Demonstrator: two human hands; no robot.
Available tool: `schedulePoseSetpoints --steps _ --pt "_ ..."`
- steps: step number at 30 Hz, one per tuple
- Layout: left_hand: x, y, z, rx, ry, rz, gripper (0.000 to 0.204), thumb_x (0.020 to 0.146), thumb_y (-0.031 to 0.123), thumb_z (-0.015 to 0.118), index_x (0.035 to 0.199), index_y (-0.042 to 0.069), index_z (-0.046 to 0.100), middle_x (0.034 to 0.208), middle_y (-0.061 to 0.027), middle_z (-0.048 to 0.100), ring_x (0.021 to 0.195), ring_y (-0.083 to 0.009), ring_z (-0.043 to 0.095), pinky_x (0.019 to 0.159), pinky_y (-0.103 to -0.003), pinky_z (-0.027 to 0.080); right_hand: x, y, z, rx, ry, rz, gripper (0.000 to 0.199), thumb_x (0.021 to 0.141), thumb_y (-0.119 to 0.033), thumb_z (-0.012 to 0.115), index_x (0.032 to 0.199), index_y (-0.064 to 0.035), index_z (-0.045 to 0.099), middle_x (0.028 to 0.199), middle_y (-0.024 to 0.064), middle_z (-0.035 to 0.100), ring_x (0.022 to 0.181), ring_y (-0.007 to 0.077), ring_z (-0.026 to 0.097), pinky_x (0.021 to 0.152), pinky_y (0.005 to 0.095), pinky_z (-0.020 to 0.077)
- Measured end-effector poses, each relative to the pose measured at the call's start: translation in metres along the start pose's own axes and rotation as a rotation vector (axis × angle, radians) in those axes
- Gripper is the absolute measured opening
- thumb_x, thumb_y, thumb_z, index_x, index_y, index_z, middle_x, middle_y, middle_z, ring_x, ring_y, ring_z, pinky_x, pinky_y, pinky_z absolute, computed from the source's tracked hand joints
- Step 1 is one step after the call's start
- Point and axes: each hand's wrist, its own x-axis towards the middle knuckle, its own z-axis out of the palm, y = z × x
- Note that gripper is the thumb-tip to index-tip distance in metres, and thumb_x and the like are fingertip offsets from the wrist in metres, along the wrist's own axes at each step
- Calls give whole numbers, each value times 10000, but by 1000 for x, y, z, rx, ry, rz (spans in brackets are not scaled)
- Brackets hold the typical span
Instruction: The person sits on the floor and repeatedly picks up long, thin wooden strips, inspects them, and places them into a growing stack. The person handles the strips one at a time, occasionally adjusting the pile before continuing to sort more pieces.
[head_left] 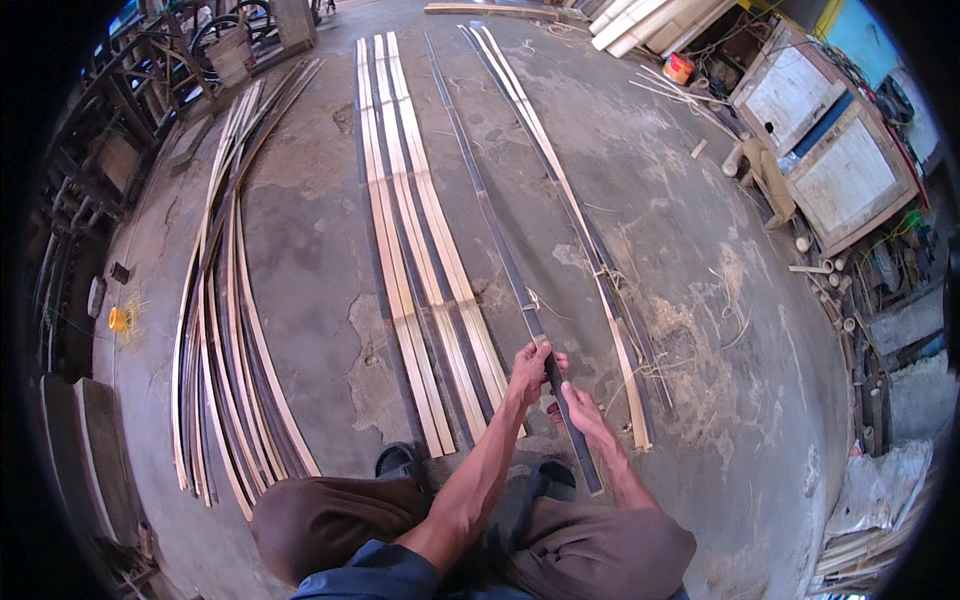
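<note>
Both my hands are on a long dark bamboo strip (pixel 512 273) that runs from between my knees far across the floor. My left hand (pixel 532 370) is wrapped round it, thumb on top. Just nearer to me, my right hand (pixel 582 408) closes on the same strip from its right side. A thin pale tie (pixel 535 300) shows on the strip a little beyond my left hand. Left of it lie several pale and dark bamboo strips (pixel 405 270) side by side. On the right is a narrower group of strips (pixel 590 245), with loose fibre ties about it.
A fanned pile of strips (pixel 225 350) lies at the left, near a yellow cup-like object (pixel 118 319). White-panelled wooden doors (pixel 845 180) lean at the right above short bamboo pieces (pixel 838 290). Far right stands a red tub (pixel 678 68). My sandalled feet (pixel 400 462) rest on the concrete.
</note>
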Motion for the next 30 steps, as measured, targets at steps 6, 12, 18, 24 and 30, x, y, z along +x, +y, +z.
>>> schedulePoseSetpoints --steps 6,12,18,24,30 --pt "-2 -38 28 -146 286 167 171 958 227 622 956 96 512 711 -6 549 552 -102 520 477 -263 451 3 15 -45 -576 218 -227 482 1019 -457 433 1120 -24 619 927 191 689 837 330 685 734 414 522" --pt "-33 -77 54 -31 266 201 158 931 167 646 961 69 524 700 -11 549 548 -98 524 476 -262 440 85 -49 -32 -393 299 -478 452 972 -439 553 1067 -12 668 902 151 704 867 262 687 745 395 502" --pt "-44 -67 42 -55 283 168 133 933 159 657 975 89 551 707 7 560 567 -91 538 499 -247 460 117 -60 -1 -300 149 -359 415 938 -408 637 942 2 702 762 -5 615 713 97 512 629 309 433" --pt "-52 -63 43 -67 356 165 147 934 171 646 960 68 543 696 0 541 555 -87 514 485 -249 428 131 -24 7 -90 288 -375 385 957 -413 592 964 -37 676 823 18 654 737 117 574 652 334 467" --pt "-44 -59 22 27 341 163 126 936 150 625 977 68 537 700 -2 543 571 -96 530 492 -254 440 109 -23 19 88 140 -237 415 963 -471 580 1022 -69 665 886 5 619 841 137 558 760 331 464"
